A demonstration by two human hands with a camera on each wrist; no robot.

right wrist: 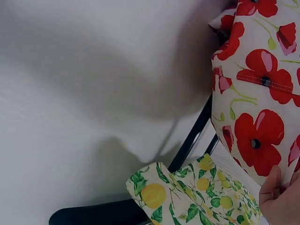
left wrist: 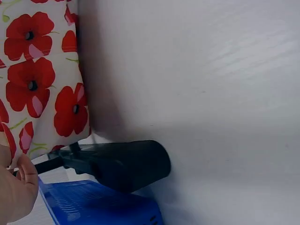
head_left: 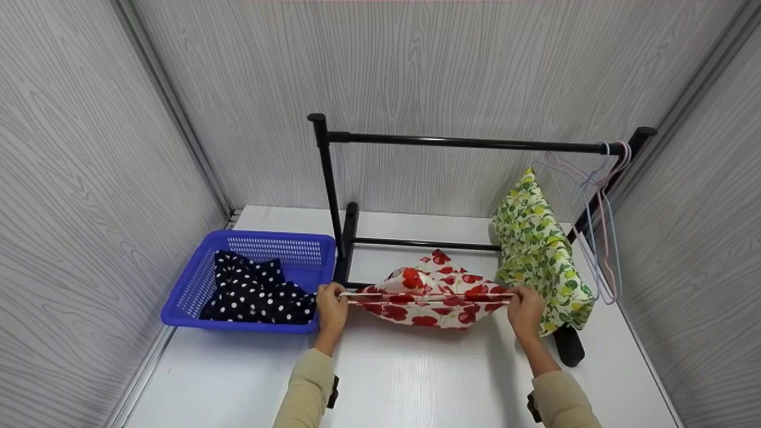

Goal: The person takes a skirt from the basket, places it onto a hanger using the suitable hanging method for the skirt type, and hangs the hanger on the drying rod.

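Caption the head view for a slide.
Poppy-print cloth held in a left-hand grip and right-hand grip, a blue basket on the left, lemon-print cloth on the right.

Left hand (left wrist: 18, 194) at lower left, pinching the lower edge of the cloth (left wrist: 44, 70). Cloth: white, red poppies, green stems; fills upper left. Black foot (left wrist: 129, 164) at lower centre-left, below the cloth. Blue basket (left wrist: 105, 206) at bottom edge, perforated. White table (left wrist: 215, 98) across the right, shadow beside the cloth.
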